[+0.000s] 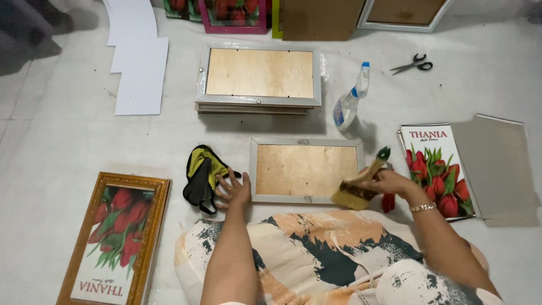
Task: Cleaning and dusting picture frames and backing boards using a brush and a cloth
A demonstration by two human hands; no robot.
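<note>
The right hand has its grip closed around the handle of a broad wooden brush with pale bristles, whose bristles sit at the lower right corner of a silver-edged picture frame lying face down with its brown backing board up on the white floor. The left hand lies flat and open on the floor, holding nothing, between that frame and a crumpled black and yellow cloth, touching the cloth's edge.
</note>
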